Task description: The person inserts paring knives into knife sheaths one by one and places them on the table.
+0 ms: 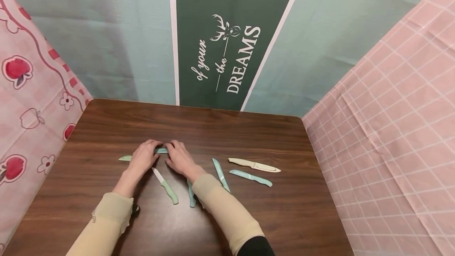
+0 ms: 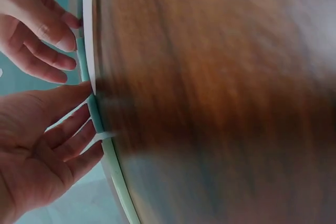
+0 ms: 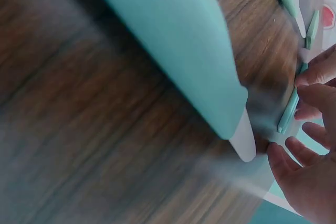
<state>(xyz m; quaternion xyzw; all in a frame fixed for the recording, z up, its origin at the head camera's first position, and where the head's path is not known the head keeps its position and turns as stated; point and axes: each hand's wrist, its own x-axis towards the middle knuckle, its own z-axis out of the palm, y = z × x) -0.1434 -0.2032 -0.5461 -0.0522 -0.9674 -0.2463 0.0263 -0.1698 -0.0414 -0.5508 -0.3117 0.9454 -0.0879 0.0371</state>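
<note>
A blue knife sheath (image 1: pixel 161 151) lies on the table between my hands. My left hand (image 1: pixel 142 156) pinches its left part with thumb and fingertips. At its right end is my right hand (image 1: pixel 180 159), fingers loosely bent and spread; in the right wrist view they appear apart from the sheath. A green sheath (image 1: pixel 125 158) lies left of my left hand, partly covered by it. Nearer me is a green-handled knife (image 1: pixel 168 191) with a bare white blade. Under my right forearm shows a blue knife handle (image 1: pixel 192 196); the right wrist view shows its white blade (image 3: pixel 245 141).
To the right lie two blue knives, one partly behind my sleeve (image 1: pixel 220 173) and one farther right (image 1: pixel 250 177). A cream knife (image 1: pixel 254 165) lies just beyond. The wooden table (image 1: pixel 284 216) is bordered by a printed backdrop (image 1: pixel 220 98) and pink side cloths (image 1: pixel 384 129).
</note>
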